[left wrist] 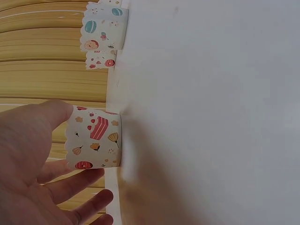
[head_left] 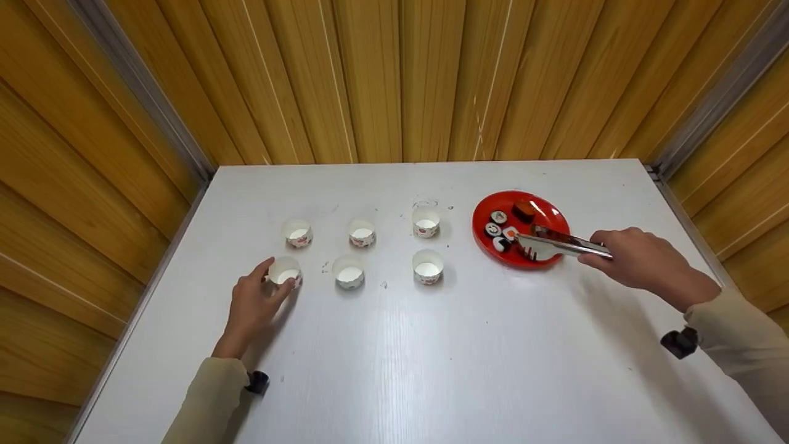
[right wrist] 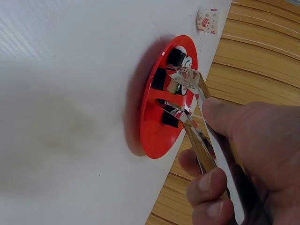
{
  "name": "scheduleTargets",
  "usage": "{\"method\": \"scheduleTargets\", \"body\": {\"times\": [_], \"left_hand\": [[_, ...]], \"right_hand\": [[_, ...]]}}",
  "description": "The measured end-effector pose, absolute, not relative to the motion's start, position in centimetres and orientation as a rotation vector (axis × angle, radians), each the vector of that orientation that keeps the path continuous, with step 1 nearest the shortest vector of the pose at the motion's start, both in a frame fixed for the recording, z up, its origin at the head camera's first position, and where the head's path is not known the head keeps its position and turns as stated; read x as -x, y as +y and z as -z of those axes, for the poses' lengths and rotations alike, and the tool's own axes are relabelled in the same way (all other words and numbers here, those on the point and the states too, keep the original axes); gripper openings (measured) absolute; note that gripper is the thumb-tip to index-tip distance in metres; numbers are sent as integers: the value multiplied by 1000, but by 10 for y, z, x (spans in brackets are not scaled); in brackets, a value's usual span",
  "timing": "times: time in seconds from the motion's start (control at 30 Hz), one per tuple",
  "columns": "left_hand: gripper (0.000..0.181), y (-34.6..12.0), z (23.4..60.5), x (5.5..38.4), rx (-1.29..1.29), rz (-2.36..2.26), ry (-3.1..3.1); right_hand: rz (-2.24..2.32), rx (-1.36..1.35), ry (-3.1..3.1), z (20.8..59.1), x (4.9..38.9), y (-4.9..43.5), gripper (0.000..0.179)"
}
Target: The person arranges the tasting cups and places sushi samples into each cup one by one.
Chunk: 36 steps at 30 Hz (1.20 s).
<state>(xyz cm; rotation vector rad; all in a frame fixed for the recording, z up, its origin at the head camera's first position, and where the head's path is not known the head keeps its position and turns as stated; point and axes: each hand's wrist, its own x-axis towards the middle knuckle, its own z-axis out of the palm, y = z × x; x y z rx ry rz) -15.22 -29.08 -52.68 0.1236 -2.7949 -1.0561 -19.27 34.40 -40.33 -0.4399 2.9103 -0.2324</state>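
At the front left, a white paper baking cup [head_left: 285,271] stands between the thumb and fingers of my left hand [head_left: 249,305]. In the left wrist view the thumb lies at the cup's rim, and its printed side [left wrist: 96,138] shows a cake slice. My right hand [head_left: 644,259] grips metal tongs [head_left: 579,245], thumb on one arm and fingers on the other. Their tips are spread over a red plate [head_left: 482,213], among black-and-white sushi rolls [head_left: 498,217]. An orange-brown piece [head_left: 524,211] lies farther back on the plate. Between the tong tips nothing is clearly pinched.
More printed paper cups stand in two rows on the white table [head_left: 394,357], including one at the back middle [head_left: 361,234] and one at the front right of the group [head_left: 428,268]. Wood-look panels [head_left: 370,80] rise behind and beside the table.
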Motion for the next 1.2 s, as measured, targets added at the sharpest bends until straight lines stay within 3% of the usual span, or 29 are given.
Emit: {"method": "scheduleTargets", "body": {"times": [0.27,1.2], "left_hand": [[72,-290,526,151,-126,1067,-2796],[66,-291,526,150,-130,1078,-2785]], "right_hand": [[219,466,2930,403,191,341,32],[194,450,2949,404,191,344,26]]}}
